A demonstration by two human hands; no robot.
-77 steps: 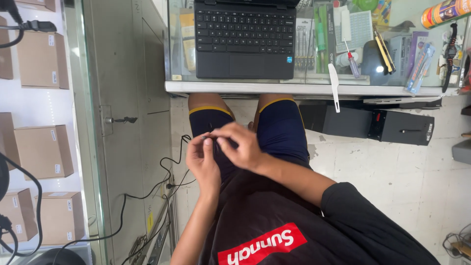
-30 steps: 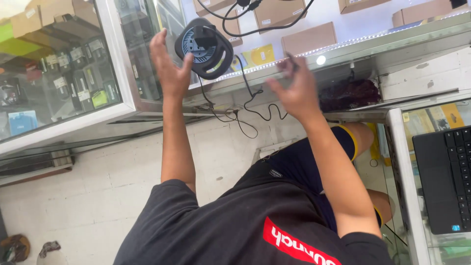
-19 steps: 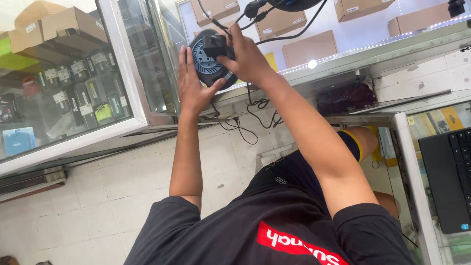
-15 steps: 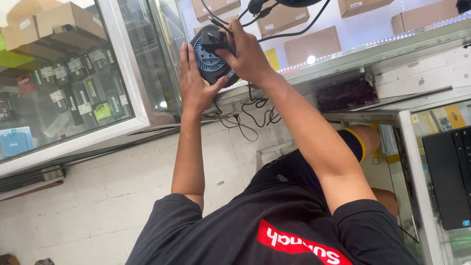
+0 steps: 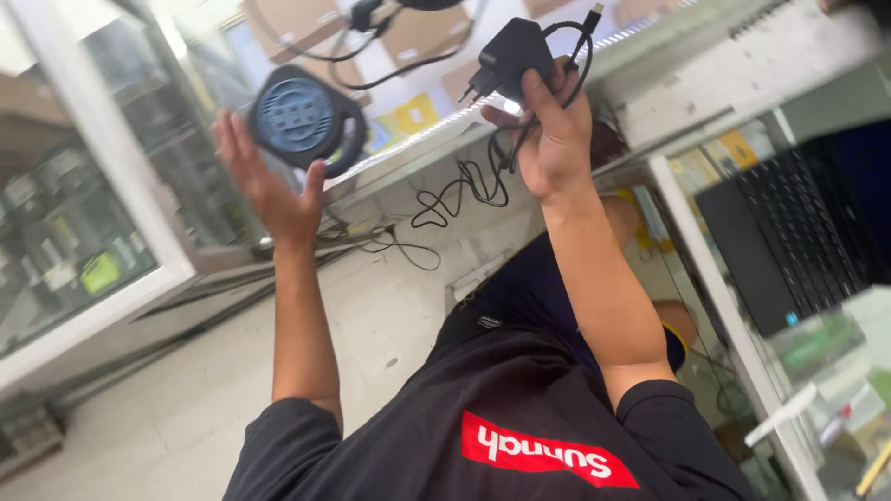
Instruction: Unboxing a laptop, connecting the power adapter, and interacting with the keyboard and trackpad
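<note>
Right hand around black charger

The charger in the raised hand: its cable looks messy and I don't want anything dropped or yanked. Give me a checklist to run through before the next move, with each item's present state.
1. Right hand grips the black charger: ok, fingers wrap its body.
2. Charger pins free of any socket: ok, they stick out into open air.
3. Cable free of knots: not ok, it hangs in tangled loops below the hand.
4. Cable's plug end free: ok, it pokes up above the fingers.
5. Left hand holds the round blue-faced device firmly: cannot tell, the open palm only touches its edge.
</note>
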